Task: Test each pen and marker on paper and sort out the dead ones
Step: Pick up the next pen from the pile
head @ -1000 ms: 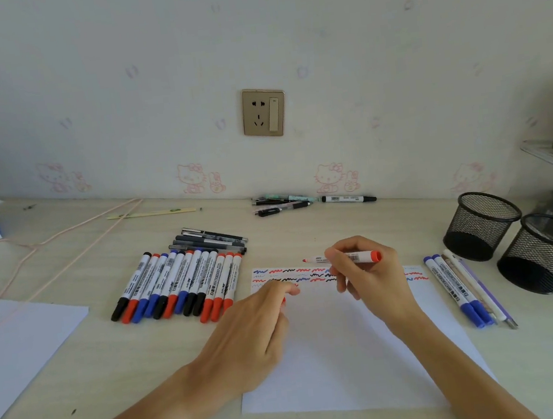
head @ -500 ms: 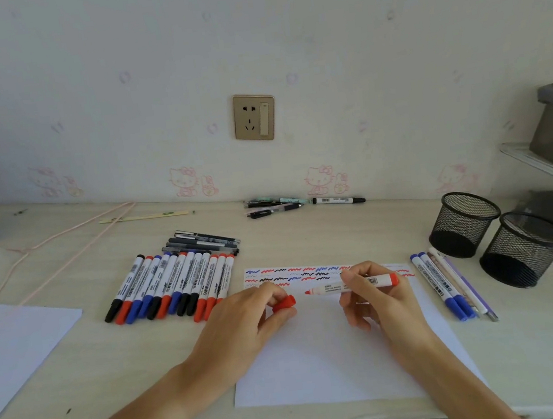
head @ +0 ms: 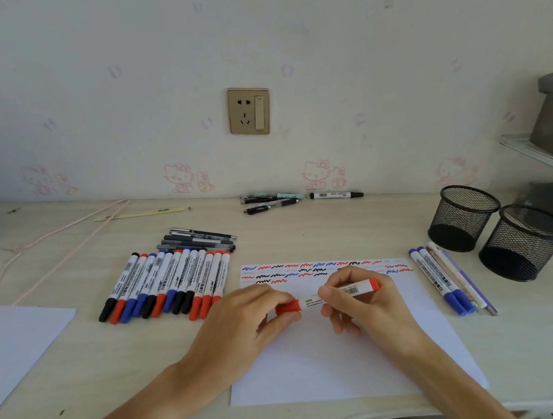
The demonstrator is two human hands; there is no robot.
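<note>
The red marker [head: 338, 294] is partly hidden by fingers. The right hand [head: 365, 306] grips its barrel. Just left, the left hand [head: 243, 326] pinches its cap [head: 288, 307].

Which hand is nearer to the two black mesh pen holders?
The right hand. It grips the red marker over the paper, on the side toward the mesh pen holders. The left hand, pinching the marker's cap, is farther from them, near the marker row.

Mesh cups [head: 464, 219]: 2, right of test sheet [head: 347, 356]; paper sheets: 2, second sheet [head: 14, 342] far left; markers in row [head: 166, 284] left of test sheet: about 13; dark pens [head: 199, 238] behind row: 4–5, overlapping; blue-capped markers [head: 440, 280] right of test sheet: 2; hands: 2.
</note>
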